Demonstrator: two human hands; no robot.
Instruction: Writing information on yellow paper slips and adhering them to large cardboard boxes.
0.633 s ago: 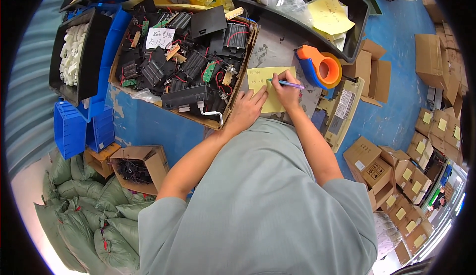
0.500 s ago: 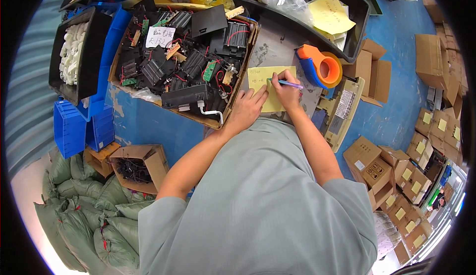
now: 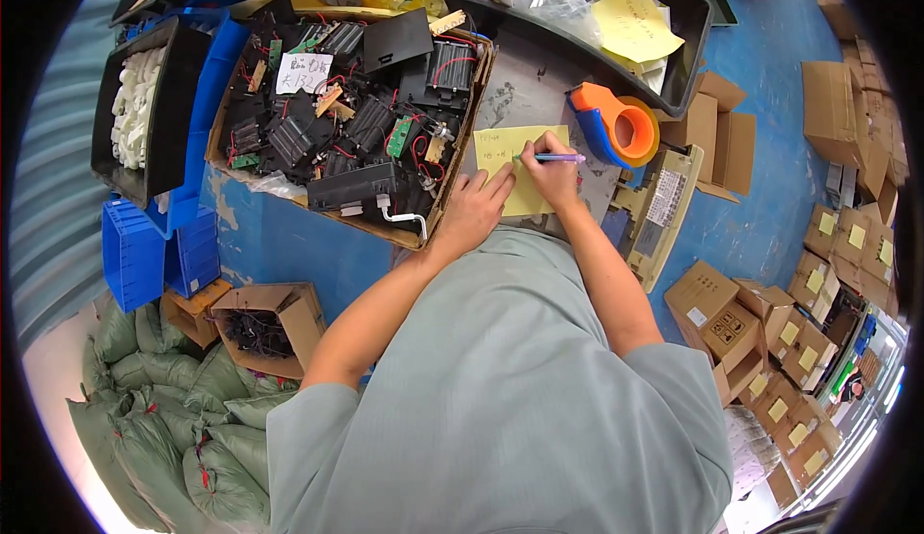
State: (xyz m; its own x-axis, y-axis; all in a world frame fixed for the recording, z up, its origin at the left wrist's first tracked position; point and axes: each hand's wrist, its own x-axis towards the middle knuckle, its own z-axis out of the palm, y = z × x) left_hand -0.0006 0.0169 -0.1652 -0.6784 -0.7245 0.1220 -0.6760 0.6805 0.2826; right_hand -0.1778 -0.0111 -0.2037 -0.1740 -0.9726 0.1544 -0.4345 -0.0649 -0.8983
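Observation:
A yellow sheet of paper with a few handwritten marks lies on the grey work surface. My right hand grips a slim pen, purple at its back end, with its tip at the sheet. Resting flat on the sheet's left edge, my left hand has its fingers stretched out. Just left of that hand stands an open carton full of black battery holders, wires and small green circuit boards. A white note lies on those parts.
An orange and blue tape dispenser stands right of the paper. Behind is a black bin with papers and bags. A black tray of white parts is at the left. Cartons and green sacks stand on the floor.
The pen lies more nearly level across the view than before, its back end a little higher. My left hand stays on the sheet. The whole view has shifted slightly.

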